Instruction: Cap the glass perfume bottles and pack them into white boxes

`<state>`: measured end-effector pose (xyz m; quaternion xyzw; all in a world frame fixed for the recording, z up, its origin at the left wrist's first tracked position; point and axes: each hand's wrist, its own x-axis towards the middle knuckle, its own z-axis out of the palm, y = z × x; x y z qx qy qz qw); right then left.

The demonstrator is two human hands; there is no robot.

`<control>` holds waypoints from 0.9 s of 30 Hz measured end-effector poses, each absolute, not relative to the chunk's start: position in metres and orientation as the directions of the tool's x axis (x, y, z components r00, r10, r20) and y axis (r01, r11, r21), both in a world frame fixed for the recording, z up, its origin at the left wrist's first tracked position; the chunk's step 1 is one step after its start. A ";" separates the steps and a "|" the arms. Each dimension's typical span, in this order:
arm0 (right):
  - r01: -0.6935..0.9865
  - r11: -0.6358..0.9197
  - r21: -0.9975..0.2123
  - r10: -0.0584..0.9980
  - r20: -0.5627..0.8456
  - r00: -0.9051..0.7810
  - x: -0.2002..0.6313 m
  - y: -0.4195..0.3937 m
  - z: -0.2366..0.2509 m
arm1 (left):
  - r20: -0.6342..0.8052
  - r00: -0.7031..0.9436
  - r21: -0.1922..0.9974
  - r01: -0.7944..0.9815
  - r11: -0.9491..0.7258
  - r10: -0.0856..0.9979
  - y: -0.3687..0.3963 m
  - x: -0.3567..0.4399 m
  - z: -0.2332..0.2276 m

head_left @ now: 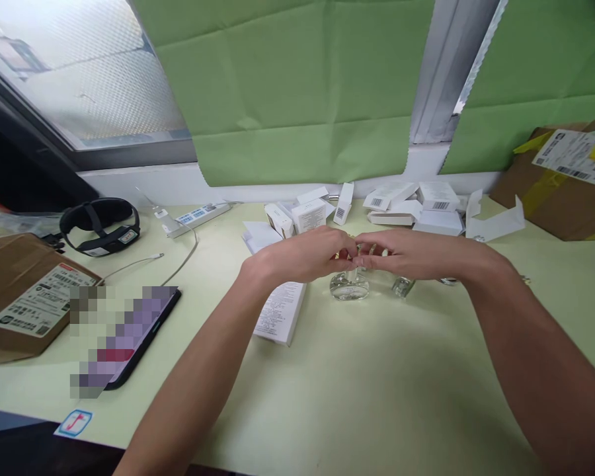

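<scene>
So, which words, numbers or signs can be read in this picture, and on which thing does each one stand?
No text can be read as it stands.
White boxes: barcodes only, print too small.
Box under the left hand, lying flat: fine print, blurred.
Brown parcel on the left: shipping label, unreadable.
Cardboard box on the right: label with barcode, unreadable.
Sticker at the table edge: a red mark, not legible.
Phone screen: pixelated.

Pale yellow-green table (377, 396); white boxes (411, 205) with black barcodes along its far edge. Green paper sheets (297, 86) hang behind. Brown cardboard boxes (24, 291) sit at the left and right edges, beside a black headset (100, 225).
</scene>
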<state>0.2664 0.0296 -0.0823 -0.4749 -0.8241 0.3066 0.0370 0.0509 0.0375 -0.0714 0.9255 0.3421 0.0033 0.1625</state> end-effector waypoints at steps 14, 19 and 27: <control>0.741 0.338 -0.581 0.790 -0.253 -0.559 0.261 0.043 -0.104 | -0.099 0.788 0.260 0.610 -0.748 0.608 0.037 0.051 -0.071; 0.711 0.324 -0.624 0.781 -0.249 -0.573 0.261 0.043 -0.103 | -0.094 0.790 0.265 0.606 -0.750 0.606 0.038 0.052 -0.075; 0.687 0.341 -0.642 0.759 -0.243 -0.603 0.260 0.044 -0.104 | -0.105 0.790 0.282 0.607 -0.743 0.605 0.038 0.055 -0.079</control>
